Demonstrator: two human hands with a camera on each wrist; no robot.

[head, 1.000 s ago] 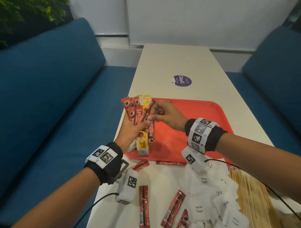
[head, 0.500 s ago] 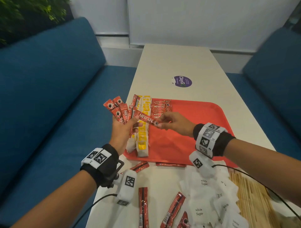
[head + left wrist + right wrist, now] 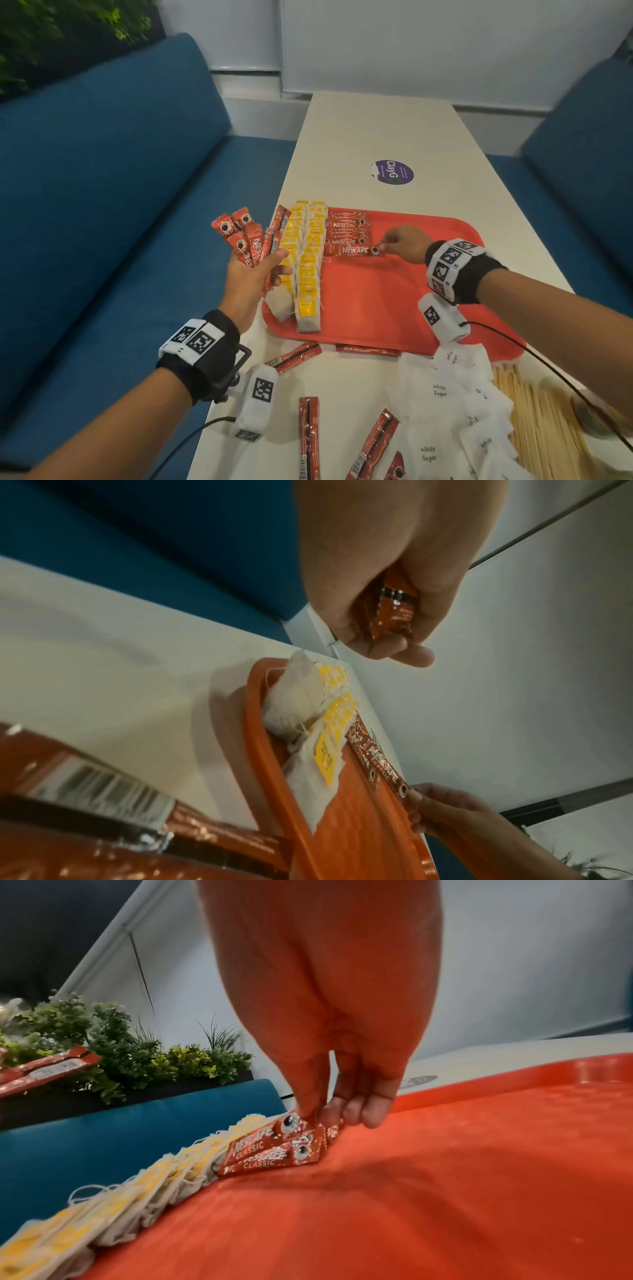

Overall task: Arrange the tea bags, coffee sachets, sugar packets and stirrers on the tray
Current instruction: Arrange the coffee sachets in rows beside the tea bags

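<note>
A red tray (image 3: 394, 308) lies on the white table. Two columns of yellow-tagged tea bags (image 3: 308, 267) fill its left side, with a stack of red coffee sachets (image 3: 347, 228) beside them. My right hand (image 3: 399, 241) pinches the end of one coffee sachet (image 3: 356, 250), which lies at the near end of that stack (image 3: 270, 1153). My left hand (image 3: 255, 274) is raised left of the tray and grips a fan of several coffee sachets (image 3: 245, 238); the left wrist view shows their lower ends (image 3: 394, 610) in my fist.
Loose coffee sachets (image 3: 308, 442) lie on the table near me. White sugar packets (image 3: 442, 404) are heaped at the near right, with wooden stirrers (image 3: 534, 411) beyond them. A purple sticker (image 3: 394, 172) marks the table. Blue sofas flank both sides.
My right hand pulled one sachet out of the fan and carried it right and down onto the tray's coffee stack. My left hand moved left with the remaining sachets.
</note>
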